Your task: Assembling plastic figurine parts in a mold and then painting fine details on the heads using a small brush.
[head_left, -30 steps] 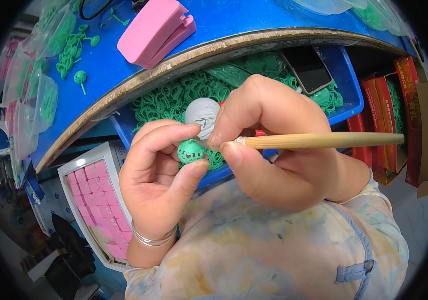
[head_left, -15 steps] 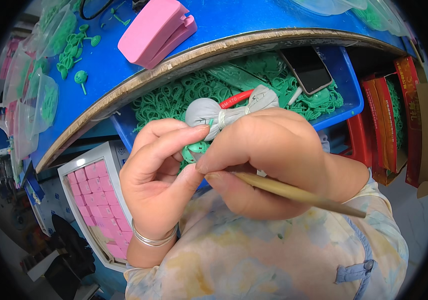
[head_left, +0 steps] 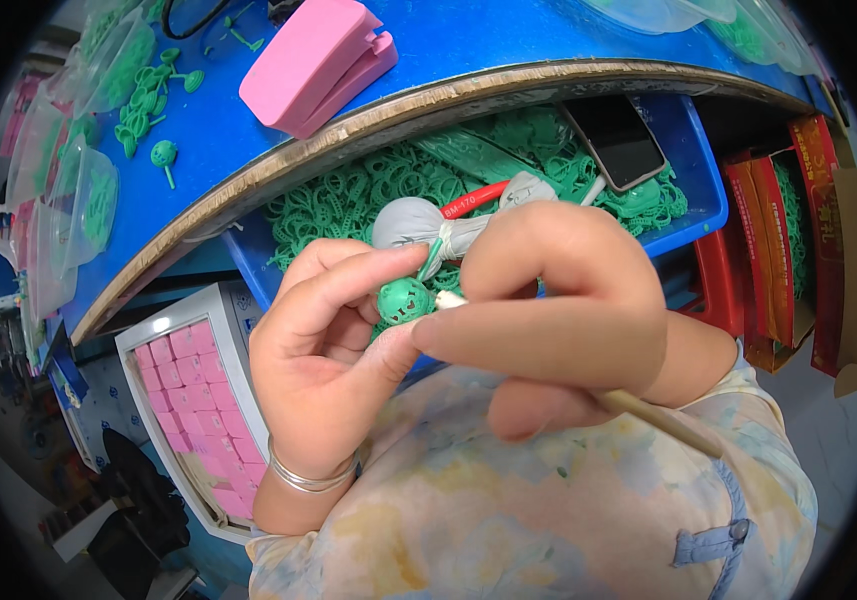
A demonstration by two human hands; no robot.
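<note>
Between the thumb and fingers of my left hand (head_left: 323,350) is a small green ball (head_left: 403,297) with dark openings, a thin green stem rising from it. My right hand (head_left: 568,310) is closed around a stick-like wooden tool (head_left: 673,425), whose handle sticks out below the fingers. A small pale tip (head_left: 448,299) shows beside the ball; I cannot tell whether it belongs to the tool. Just beyond my hands lies a grey cloth bundle (head_left: 406,222) tied with string, against a red-handled tool (head_left: 473,200).
A blue bin (head_left: 703,215) full of green ring-like pieces sits under the table edge (head_left: 398,105). A black phone (head_left: 613,150) rests on it. On the blue table are a pink block (head_left: 308,65) and clear tubs (head_left: 98,200). A white-framed case (head_left: 193,400) stands left.
My right hand has lifted and rolled back slightly from the ball, its fingers shifting on the wooden handle. The green ball has turned and shows more fully in my left hand.
</note>
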